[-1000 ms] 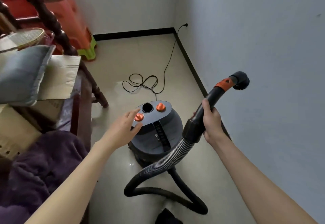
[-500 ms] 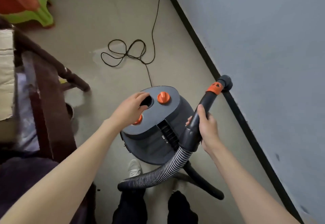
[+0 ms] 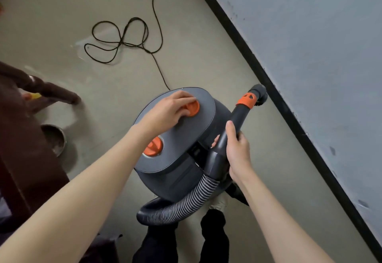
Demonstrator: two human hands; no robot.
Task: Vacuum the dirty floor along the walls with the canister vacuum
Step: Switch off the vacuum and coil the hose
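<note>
Head view, canister vacuum [image 3: 182, 159]: it stands on the floor [image 3: 186, 56] near your feet, just beside the right-hand wall [image 3: 310, 56]; you should judge it fairly heavy and rigid, better rolled or lifted by its body than dragged by the hose.
Head view, hose [image 3: 186, 205]: ribbed and flexible, it loops round the near side of the canister; expect it to bend and spring back, so steer from the stiff part.
Head view, wand [image 3: 237, 120]: hard black tube with an orange collar [image 3: 247, 99], its nozzle [image 3: 260, 93] close to the black skirting [image 3: 289, 118]; this is your place to take hold.
Head view, right hand [image 3: 237, 149]: your grip is wrapped round the wand, thumb lying along it.
Head view, left hand [image 3: 167, 109]: your fingers curl over the far orange knob [image 3: 193, 108]; whether they pinch it hard you cannot tell.
Head view, near orange knob [image 3: 154, 146]: untouched, partly under your forearm.
Head view, cord [image 3: 124, 39]: thin, limp, tangled in loops on the far floor; it could snag the canister.
Head view, looks: dark grey drum, flat oval lid, matt plastic.
</note>
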